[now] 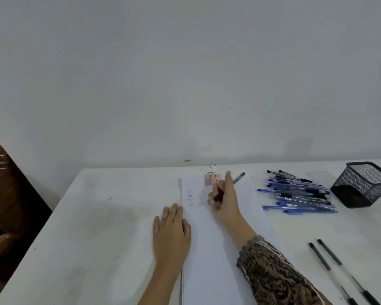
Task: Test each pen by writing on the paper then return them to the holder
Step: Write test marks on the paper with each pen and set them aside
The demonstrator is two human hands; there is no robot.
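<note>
We see the right hand [223,200] closed around a pen [238,179], its long axis slanting up and to the right, tip hidden near the paper [218,249]. The left hand [171,234] lies flat and empty, pressing the paper's left edge to the worktop [97,216]. The mesh holder [361,186] stands well to the right, beyond the pile of pens [299,192]; the right hand is nearer.

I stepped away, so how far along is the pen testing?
Early. The paper carries four short test marks; the right hand is writing with a pen, the left hand steadying. The pile of pens waits, and the holder looks empty.
</note>
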